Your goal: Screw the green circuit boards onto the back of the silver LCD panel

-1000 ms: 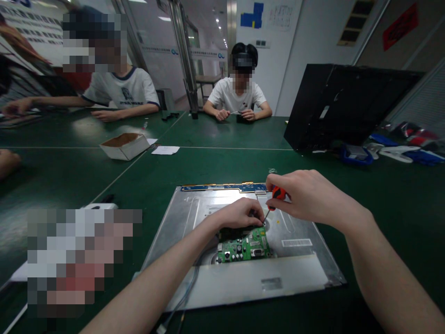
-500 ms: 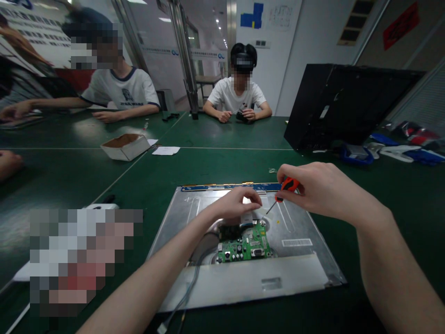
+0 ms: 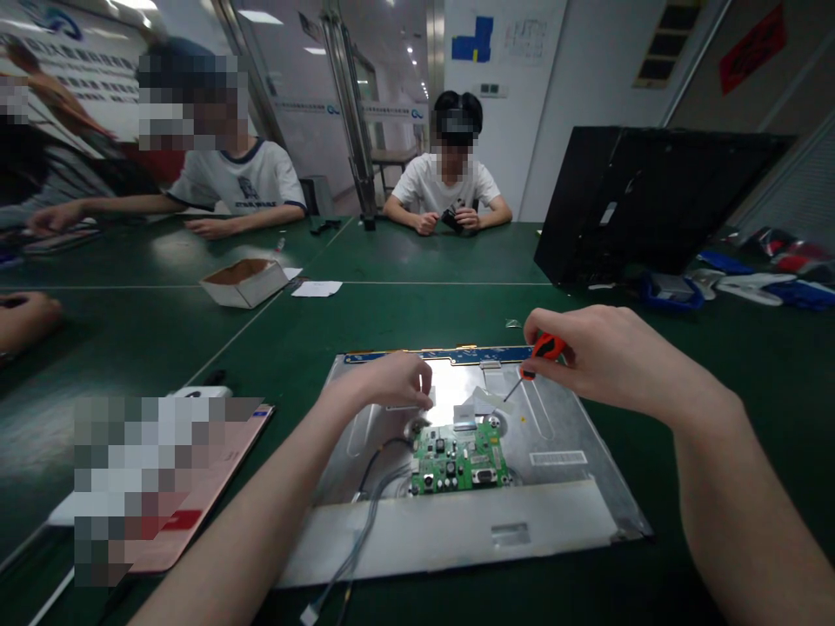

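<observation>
My right hand (image 3: 574, 352) grips a screwdriver (image 3: 546, 348) with a red and black handle. Its thin shaft slants down to the left, the tip close to a whitish strip above the green circuit board (image 3: 460, 456). That board lies on the metal back of a flat display panel (image 3: 561, 426). Over the panel's upper left part hovers my left hand (image 3: 391, 382), its fingers curled together. Whatever it may hold is hidden. A white ribbon cable (image 3: 464, 417) meets the board's top edge, and grey wires (image 3: 369, 530) trail from its left side toward the near edge.
A black monitor housing (image 3: 639, 209) stands at the back right beside gloves (image 3: 757, 287). An open white box (image 3: 244, 285) and paper (image 3: 317, 289) lie to the far left. A pink flat item (image 3: 215, 487) is at near left. Other people sit around the green table (image 3: 417, 317).
My left hand has moved left, away from the screwdriver tip, uncovering more of the board and ribbon cable. My right hand with the screwdriver has hardly moved. The view has shifted slightly.
</observation>
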The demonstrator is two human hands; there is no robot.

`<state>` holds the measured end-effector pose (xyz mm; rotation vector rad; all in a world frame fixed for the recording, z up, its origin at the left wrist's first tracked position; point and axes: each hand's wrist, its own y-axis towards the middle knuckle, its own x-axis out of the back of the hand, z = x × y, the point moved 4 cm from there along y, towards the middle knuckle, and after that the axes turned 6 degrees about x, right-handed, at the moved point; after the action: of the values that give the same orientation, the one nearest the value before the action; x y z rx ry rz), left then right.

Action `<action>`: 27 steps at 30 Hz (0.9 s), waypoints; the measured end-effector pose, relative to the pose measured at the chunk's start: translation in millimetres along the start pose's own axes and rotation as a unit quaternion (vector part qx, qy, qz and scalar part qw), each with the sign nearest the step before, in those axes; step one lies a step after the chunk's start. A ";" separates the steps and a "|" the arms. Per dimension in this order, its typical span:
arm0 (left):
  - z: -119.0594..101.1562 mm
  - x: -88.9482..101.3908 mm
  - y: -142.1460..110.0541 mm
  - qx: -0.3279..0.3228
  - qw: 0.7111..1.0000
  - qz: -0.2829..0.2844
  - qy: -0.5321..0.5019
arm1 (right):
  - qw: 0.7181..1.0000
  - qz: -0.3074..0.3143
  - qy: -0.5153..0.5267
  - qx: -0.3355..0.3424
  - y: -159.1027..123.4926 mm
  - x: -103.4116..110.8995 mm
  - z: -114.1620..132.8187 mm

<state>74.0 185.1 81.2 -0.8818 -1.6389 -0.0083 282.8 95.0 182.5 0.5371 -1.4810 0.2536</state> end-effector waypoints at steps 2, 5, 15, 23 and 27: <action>0.0 -3.9 -0.1 0.007 1.000 -0.002 -0.012 | 1.000 -0.005 0.002 0.003 -1.1 0.9 -0.7; 2.4 -12.2 0.8 0.028 1.000 -0.006 0.007 | 1.000 -0.010 0.013 0.006 -2.9 1.9 -1.9; -1.2 -28.5 -2.8 0.006 0.997 -0.074 0.011 | 1.000 -0.017 0.013 0.013 -3.9 3.5 -1.5; -68.9 -47.6 -45.0 -0.150 0.974 -0.170 -0.021 | 0.999 -0.026 0.001 0.022 -4.2 5.0 0.3; -101.0 -68.4 -56.8 -0.222 0.961 -0.164 0.008 | 0.999 -0.026 0.003 0.026 -4.0 4.4 2.0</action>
<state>128.0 62.0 77.6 -0.9255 -1.7824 -0.6333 283.3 89.9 186.1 0.6150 -1.4562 0.2539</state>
